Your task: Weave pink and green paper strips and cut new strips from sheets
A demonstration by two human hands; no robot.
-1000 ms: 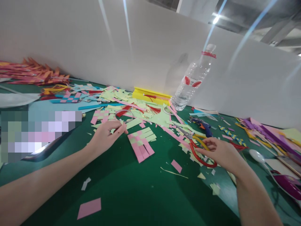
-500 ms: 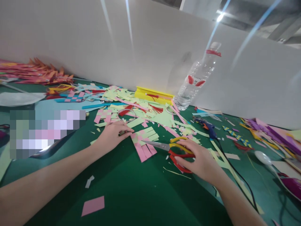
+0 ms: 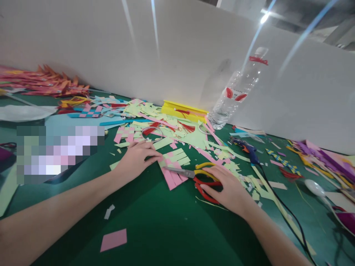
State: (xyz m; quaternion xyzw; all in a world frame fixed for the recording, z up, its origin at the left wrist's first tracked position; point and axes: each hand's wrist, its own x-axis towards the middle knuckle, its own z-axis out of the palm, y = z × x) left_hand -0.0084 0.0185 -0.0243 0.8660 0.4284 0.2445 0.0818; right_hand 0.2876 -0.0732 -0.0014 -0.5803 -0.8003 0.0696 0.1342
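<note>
Apparently for steadiness, a pink-and-green woven-paper square (image 3: 171, 178) is being pinched at ten o'clock by the left hand (image 3: 138, 158), red-and-yellow-handled metal scissors (image 3: 190, 173) being gripped at three by the right hand (image 3: 230, 188).

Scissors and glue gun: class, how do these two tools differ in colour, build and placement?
The scissors have one yellow and one red handle; the glue gun is mostly blue.
The scissors have metal blades and no cord; the glue gun is corded.
The scissors are in the right hand; the glue gun lies on the green table, unheld.
Both are hand tools.
</note>
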